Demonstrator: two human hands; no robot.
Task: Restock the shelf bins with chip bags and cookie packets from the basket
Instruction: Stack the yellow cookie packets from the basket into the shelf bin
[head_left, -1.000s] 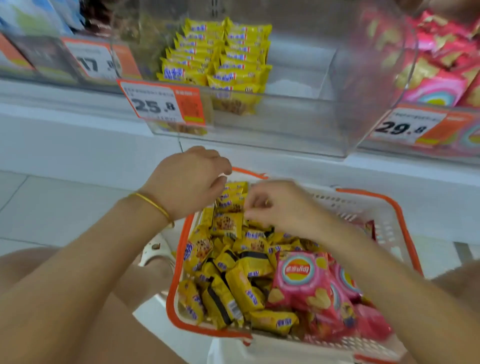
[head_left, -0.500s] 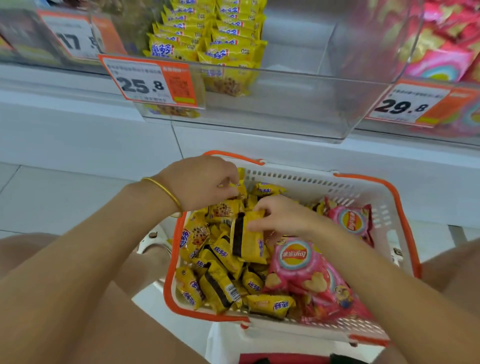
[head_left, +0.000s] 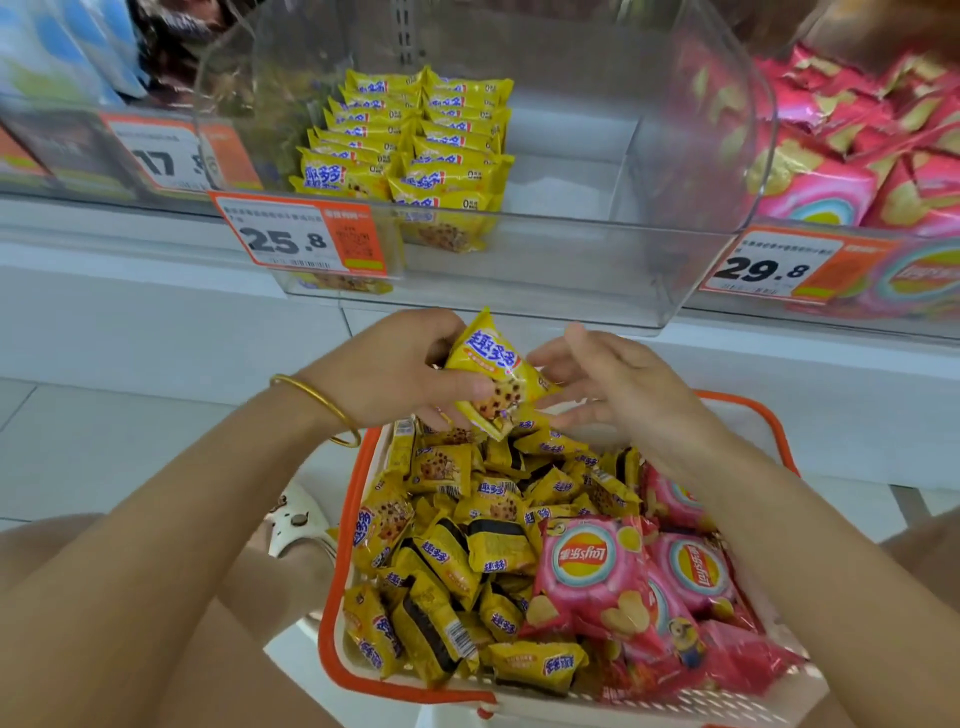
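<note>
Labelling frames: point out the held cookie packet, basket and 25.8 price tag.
held cookie packet (head_left: 493, 374), head view, printed front.
basket (head_left: 395, 687), head view, orange rim.
25.8 price tag (head_left: 285, 241), head view, printed digits.

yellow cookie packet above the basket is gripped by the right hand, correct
Not quite. The head view shows the left hand gripping the yellow cookie packet above the basket; the right hand is open beside it.
</note>
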